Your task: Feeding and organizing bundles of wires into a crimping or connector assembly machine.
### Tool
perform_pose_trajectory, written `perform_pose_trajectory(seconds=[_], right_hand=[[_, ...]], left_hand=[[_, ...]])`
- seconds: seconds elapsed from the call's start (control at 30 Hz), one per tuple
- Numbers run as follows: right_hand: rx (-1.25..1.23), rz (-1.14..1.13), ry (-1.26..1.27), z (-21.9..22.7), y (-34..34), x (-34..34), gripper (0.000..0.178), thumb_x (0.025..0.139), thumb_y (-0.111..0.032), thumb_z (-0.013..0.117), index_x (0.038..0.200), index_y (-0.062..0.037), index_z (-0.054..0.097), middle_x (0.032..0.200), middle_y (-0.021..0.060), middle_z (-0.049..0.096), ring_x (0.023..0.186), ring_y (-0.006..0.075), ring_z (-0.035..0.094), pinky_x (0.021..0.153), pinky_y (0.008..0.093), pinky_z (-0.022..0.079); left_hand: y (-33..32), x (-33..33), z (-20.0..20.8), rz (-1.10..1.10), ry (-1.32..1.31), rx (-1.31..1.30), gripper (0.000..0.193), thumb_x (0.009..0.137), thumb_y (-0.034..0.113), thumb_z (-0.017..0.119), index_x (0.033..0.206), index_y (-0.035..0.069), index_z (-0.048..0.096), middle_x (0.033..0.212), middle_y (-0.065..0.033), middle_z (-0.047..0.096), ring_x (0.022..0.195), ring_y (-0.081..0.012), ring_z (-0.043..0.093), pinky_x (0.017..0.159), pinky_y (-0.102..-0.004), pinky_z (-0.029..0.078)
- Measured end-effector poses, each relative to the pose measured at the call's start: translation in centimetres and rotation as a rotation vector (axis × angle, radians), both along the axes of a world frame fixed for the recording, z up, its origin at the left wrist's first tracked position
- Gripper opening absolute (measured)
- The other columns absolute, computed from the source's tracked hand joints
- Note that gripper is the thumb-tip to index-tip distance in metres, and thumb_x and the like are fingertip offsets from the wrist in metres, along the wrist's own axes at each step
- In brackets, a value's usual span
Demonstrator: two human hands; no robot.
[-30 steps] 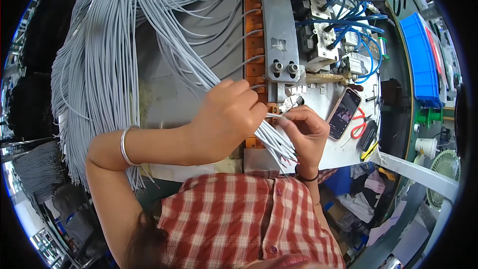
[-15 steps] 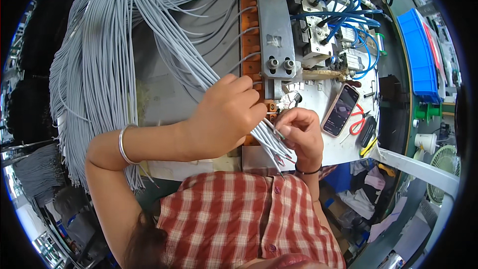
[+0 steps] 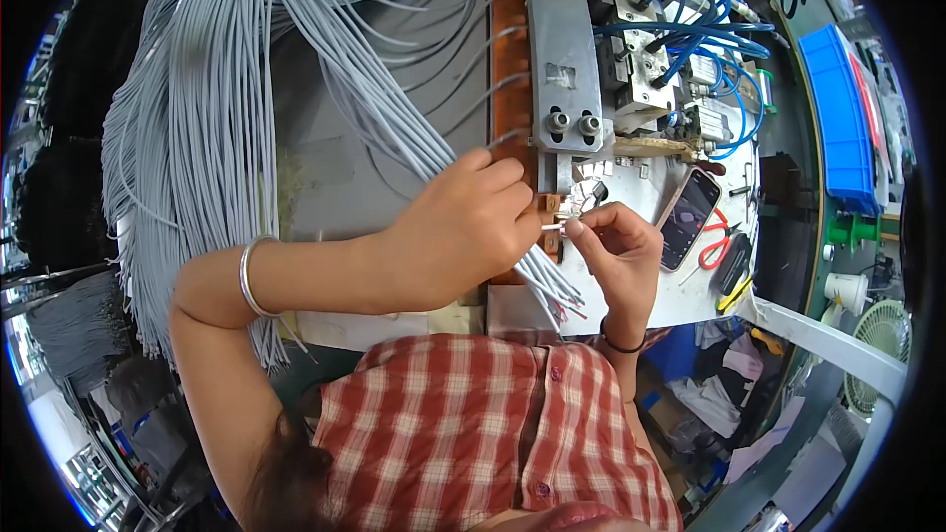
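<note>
A bundle of grey cables (image 3: pixel 416 130) runs down from the far left into my left hand (image 3: pixel 473 227), which is closed around it. The stripped cable ends (image 3: pixel 554 291) stick out below that fist, some with thin red wires showing. My right hand (image 3: pixel 626 251) pinches the tip of one single cable (image 3: pixel 553 227) between thumb and fingers, just right of the left fist. Both hands are beside the near end of an orange fixture row (image 3: pixel 509 69), into which several single cables lead. My left palm and part of the bundle are hidden by the fingers.
A thick steel bar (image 3: pixel 565 59) with bolts lies along the orange row. Right of it stand metal blocks (image 3: pixel 631 69) with blue air hoses (image 3: pixel 690 28). A phone (image 3: pixel 690 217), red-handled pliers (image 3: pixel 713 251) and a blue bin (image 3: pixel 836 118) are farther right. More grey cables (image 3: pixel 197 158) hang at left.
My right hand has moved up and slightly right, and a single cable tip now reaches straight across to its fingers, apart from the bundle. My left hand keeps hold of the bundle.
</note>
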State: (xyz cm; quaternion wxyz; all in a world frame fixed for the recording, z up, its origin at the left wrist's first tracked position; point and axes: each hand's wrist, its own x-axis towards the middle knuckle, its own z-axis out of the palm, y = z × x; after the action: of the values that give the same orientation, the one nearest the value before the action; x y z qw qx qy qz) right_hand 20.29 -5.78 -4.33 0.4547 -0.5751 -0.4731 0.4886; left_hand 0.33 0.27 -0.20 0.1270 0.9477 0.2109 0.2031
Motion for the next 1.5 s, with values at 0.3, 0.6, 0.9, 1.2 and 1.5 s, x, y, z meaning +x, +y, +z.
perform_pose_trajectory(seconds=[0.3,0.6,0.9,1.2,1.5], right_hand=[[-0.168,0.119,0.411,-1.6,0.9,0.1,0.007,0.085,-0.007,0.057,0.085,-0.0001,0.054,0.063,-0.0021,0.050,0.047,0.0013,0.035,0.042,0.0161,0.027],[-0.132,0.035,0.330,-1.2,0.5,0.4,0.009,0.081,-0.001,0.060,0.089,0.0014,0.057,0.071,-0.0004,0.055,0.055,0.0020,0.042,0.047,0.0162,0.030],[0.093,-0.004,0.420,-1.2,-0.1,0.2,0.009,0.078,0.005,0.063,0.087,0.0055,0.063,0.077,0.0017,0.059,0.062,0.0035,0.050,0.054,0.0161,0.038],[0.010,-0.123,0.402,-0.3,-0.3,-1.3,0.002,0.078,0.004,0.061,0.080,0.0048,0.062,0.072,0.0066,0.061,0.052,0.0049,0.048,0.045,0.0163,0.034],[-0.078,0.229,0.568,-0.1,0.0,0.4,0.008,0.079,0.000,0.062,0.086,0.0042,0.063,0.070,0.0041,0.062,0.051,0.0029,0.049,0.043,0.0154,0.035]], left_hand=[[0.2,-0.1,0.3,0.042,0.063,-0.043,0.015,0.060,0.004,0.059,0.073,0.005,0.051,0.067,-0.0057,0.045,0.070,-0.0223,0.046,0.063,-0.0339,0.035],[0.1,0.1,0.7,0.026,0.055,0.023,0.022,0.056,0.000,0.060,0.078,0.004,0.056,0.066,-0.0054,0.045,0.068,-0.0217,0.046,0.059,-0.0330,0.034],[0.0,0.1,1.0,0.007,0.035,-0.025,0.039,0.053,0.000,0.060,0.093,0.000,0.060,0.066,-0.0048,0.045,0.064,-0.0218,0.045,0.056,-0.0332,0.033],[-0.4,-0.3,1.4,0.072,0.115,-0.096,0.027,0.054,0.000,0.059,0.080,0.001,0.056,0.065,-0.0056,0.044,0.065,-0.0237,0.044,0.058,-0.0339,0.033],[-0.3,-0.1,1.0,0.025,0.066,-0.092,0.018,0.055,0.003,0.058,0.070,0.004,0.051,0.065,-0.0066,0.044,0.068,-0.0236,0.044,0.063,-0.0345,0.033]])
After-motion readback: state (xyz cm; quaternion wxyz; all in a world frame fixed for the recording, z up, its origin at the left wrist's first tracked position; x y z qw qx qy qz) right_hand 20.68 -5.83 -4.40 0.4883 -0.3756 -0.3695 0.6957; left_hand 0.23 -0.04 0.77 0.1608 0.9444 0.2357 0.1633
